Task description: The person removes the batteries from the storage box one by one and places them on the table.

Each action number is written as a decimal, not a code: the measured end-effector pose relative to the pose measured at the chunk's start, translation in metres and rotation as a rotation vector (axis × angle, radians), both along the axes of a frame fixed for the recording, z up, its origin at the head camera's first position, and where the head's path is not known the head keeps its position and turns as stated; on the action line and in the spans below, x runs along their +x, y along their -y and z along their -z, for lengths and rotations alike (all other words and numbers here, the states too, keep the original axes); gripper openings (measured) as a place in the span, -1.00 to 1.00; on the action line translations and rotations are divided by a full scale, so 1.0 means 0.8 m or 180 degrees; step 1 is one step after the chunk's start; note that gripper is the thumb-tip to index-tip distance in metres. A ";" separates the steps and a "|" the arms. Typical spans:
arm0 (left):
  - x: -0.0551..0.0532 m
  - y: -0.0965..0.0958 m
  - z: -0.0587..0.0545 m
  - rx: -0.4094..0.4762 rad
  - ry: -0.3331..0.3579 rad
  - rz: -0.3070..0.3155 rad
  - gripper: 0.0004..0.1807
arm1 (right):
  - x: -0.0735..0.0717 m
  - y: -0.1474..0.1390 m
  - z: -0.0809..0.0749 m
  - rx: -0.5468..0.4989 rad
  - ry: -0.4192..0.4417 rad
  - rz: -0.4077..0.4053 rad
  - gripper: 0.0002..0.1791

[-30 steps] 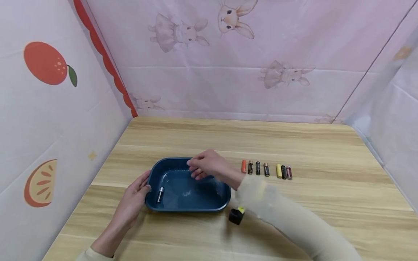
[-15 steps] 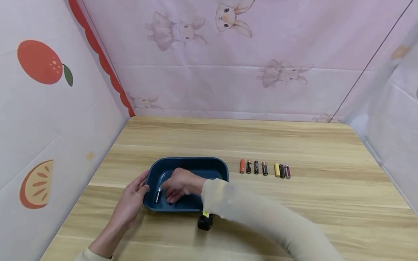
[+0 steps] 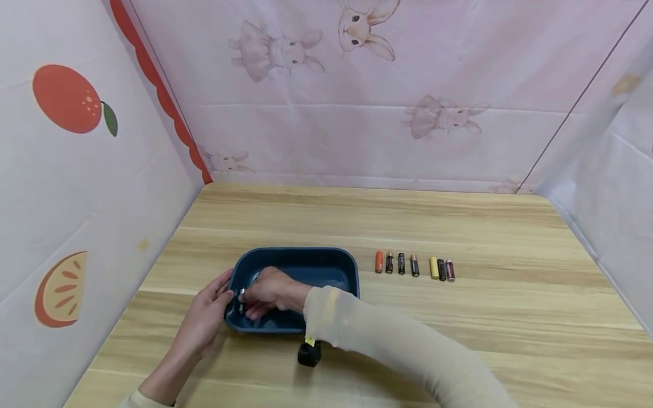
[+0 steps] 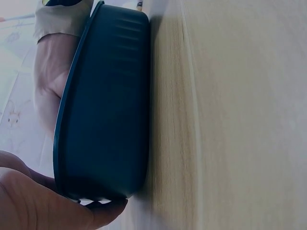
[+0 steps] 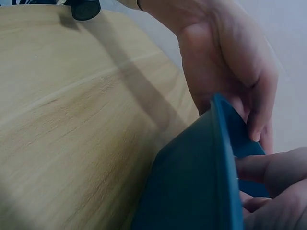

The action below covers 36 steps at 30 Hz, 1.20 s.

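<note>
A dark blue rectangular basin (image 3: 326, 258) stands on the wooden table. My left hand (image 3: 206, 309) grips its left end, thumb over the rim; the left wrist view shows the fingers (image 4: 103, 213) against the outer wall. Inside, at the left end, a small battery (image 3: 242, 302) with a silver top shows at the fingertips of my right hand (image 3: 272, 292), which pinches it. In the right wrist view, the right fingers (image 5: 283, 177) reach down behind the basin wall (image 5: 192, 177), and the battery is hidden there.
Right of the basin, a row of several batteries lies on the table, among them an orange one (image 3: 379, 262), a yellow one (image 3: 434, 268) and a dark red one (image 3: 450, 270). A black wrist camera (image 3: 309, 353) hangs under the right sleeve, in front of the basin.
My right hand has moved left and down from the basin's back rim to its left end and now has its fingertips on the battery. My left hand keeps its hold on the basin.
</note>
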<state>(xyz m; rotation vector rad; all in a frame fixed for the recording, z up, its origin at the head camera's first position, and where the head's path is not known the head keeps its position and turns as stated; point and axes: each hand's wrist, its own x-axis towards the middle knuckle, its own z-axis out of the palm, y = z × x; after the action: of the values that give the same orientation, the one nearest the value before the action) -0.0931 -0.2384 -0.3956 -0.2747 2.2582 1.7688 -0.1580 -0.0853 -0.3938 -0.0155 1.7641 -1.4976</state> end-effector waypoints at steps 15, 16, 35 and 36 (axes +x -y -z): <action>0.002 0.000 0.000 0.0016 -0.0067 0.0015 -0.37 | -0.022 -0.053 -0.006 -0.0584 -0.0556 -0.0181 -0.89; 0.002 -0.001 -0.001 0.0004 -0.0073 0.0014 -0.37 | -0.024 -0.062 -0.009 -0.0631 -0.0649 -0.0191 -0.87; 0.003 -0.001 -0.002 -0.0026 -0.0022 -0.0027 -0.37 | -0.023 -0.217 -0.082 -0.0697 -0.1260 0.0224 -0.71; 0.004 -0.001 -0.002 -0.0025 -0.0019 -0.0033 -0.37 | -0.023 -0.224 -0.086 -0.0695 -0.1256 0.0265 -0.70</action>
<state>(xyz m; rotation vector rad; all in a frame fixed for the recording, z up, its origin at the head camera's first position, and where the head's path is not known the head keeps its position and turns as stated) -0.0902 -0.2379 -0.3944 -0.2835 2.2722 1.7684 -0.1766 0.0939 -0.3247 -0.3756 1.9107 -1.8378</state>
